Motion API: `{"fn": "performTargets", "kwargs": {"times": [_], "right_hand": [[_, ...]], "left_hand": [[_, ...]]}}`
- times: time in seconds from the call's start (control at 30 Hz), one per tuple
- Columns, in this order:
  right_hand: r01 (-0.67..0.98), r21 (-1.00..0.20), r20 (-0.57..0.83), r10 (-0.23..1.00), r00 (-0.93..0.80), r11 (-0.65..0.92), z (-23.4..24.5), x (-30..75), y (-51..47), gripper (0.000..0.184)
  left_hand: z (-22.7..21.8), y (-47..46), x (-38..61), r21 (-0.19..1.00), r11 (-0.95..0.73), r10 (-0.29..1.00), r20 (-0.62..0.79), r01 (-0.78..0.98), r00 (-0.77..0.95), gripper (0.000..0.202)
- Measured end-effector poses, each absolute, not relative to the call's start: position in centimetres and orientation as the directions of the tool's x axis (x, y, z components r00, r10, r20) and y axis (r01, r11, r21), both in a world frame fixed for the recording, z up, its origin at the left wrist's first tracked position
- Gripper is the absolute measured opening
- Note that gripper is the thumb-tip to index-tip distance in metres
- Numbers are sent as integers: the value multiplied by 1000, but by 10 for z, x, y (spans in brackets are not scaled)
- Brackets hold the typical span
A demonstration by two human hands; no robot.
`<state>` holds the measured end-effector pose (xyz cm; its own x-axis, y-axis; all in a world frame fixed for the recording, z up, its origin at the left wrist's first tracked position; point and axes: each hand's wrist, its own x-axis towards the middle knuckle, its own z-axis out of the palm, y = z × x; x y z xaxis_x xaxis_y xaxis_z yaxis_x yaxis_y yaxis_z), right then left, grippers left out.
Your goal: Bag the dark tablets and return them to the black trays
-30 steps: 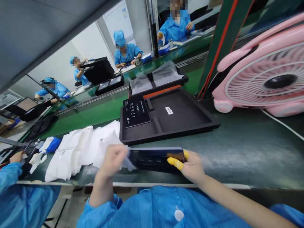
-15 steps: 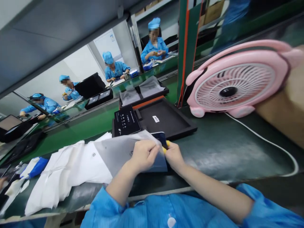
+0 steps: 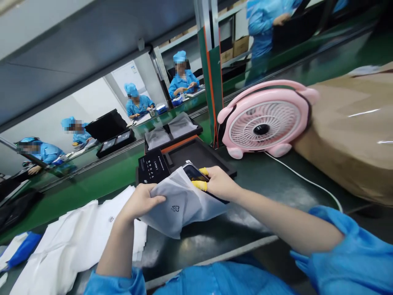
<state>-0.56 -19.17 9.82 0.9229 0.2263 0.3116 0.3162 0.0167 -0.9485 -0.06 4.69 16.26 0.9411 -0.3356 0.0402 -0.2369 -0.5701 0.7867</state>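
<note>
My left hand (image 3: 138, 201) pinches the left edge of a translucent white plastic bag (image 3: 181, 207) printed with a small recycling mark. My right hand (image 3: 221, 183), with yellow finger cots on its thumb and a finger, grips a dark, glossy, flat tablet (image 3: 191, 171) by its edge. Part of the tablet shows at the bag's upper side; the bag covers or hides the rest. A stack of similar white bags (image 3: 89, 233) lies on the bench left of my left forearm. Just behind the held bag are a black printed box or card (image 3: 152, 167) and a black tray (image 3: 208, 157).
A pink fan (image 3: 264, 123) stands at the right, its white cable (image 3: 307, 178) running across the bench. Beside it sits a large brown-wrapped bundle (image 3: 353, 135). Another black tray with bagged items (image 3: 172, 130) stands on the green conveyor (image 3: 89, 172). Co-workers in blue sit beyond.
My left hand has moved left, away from my right hand, drawing the bag's edge with it. The bag and tablet have turned, and the bag now hangs before the tablet. The view has shifted right.
</note>
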Motion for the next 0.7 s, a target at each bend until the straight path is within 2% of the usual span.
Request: {"fn": "performTargets", "kwargs": {"times": [0.03,0.1,0.17,0.23,0.27,0.33,0.4,0.47,0.53,0.57,0.63,0.7], "right_hand": [[376,-925,340,329,881,-51,107,-4,-201,36],[500,-853,340,567,750,-151,122,0,-219,38],[596,-735,235,701,673,-325,131,3,-235,43],[618,-492,107,662,741,-612,134,7,-243,46],[605,-335,79,618,782,-722,135,9,-246,39],[609,-64,106,602,792,-790,140,16,-250,15],[645,57,250,636,730,-762,151,23,-255,14],[655,47,475,593,650,-755,168,27,-259,20],[683,-78,664,474,579,-726,186,25,-257,26],[720,-159,710,428,559,-676,194,23,-252,30],[786,-317,710,417,567,-530,203,16,-233,40],[791,-451,640,468,610,-414,206,13,-206,44]], "left_hand": [[156,47,-2,809,-548,-328,25,-212,944,16],[140,47,-7,864,-465,-252,80,-193,965,22],[124,49,-12,895,-399,-144,156,-201,977,27],[113,53,-16,911,-356,-64,196,-206,979,30],[109,55,-17,921,-335,-39,196,-198,980,31],[105,56,-19,948,-274,2,169,-162,986,31],[104,54,-20,967,-216,53,153,-138,987,31],[102,49,-22,972,-184,114,169,-147,979,30],[98,41,-25,969,-174,140,199,-174,970,31],[95,36,-27,965,-176,139,218,-193,966,30],[87,27,-29,952,-205,105,251,-226,962,28],[79,19,-32,938,-235,65,276,-254,959,24]]}}
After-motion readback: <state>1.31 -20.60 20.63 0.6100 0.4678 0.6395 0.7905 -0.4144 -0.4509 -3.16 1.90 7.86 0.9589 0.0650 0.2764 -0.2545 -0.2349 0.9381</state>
